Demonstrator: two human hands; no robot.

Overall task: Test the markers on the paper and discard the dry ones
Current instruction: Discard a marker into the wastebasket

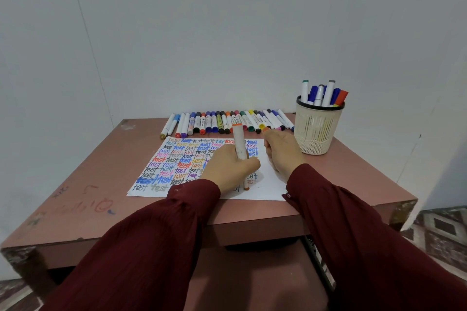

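A white paper [270,179] filled with rows of coloured "test" words lies in the middle of the table. My left hand [227,166] grips a white marker with an orange end [238,141], and its orange tip touches the paper near the bottom edge. My right hand [283,151] rests on the paper's right side with fingers curled, pinching a small orange cap [266,129] at its top. A row of several capped markers [222,122] lies behind the paper.
A beige mesh cup [317,131] holding several markers stands at the table's back right, close to my right hand. The pinkish table [96,184] has scribbles on its left part. A white wall rises directly behind the table.
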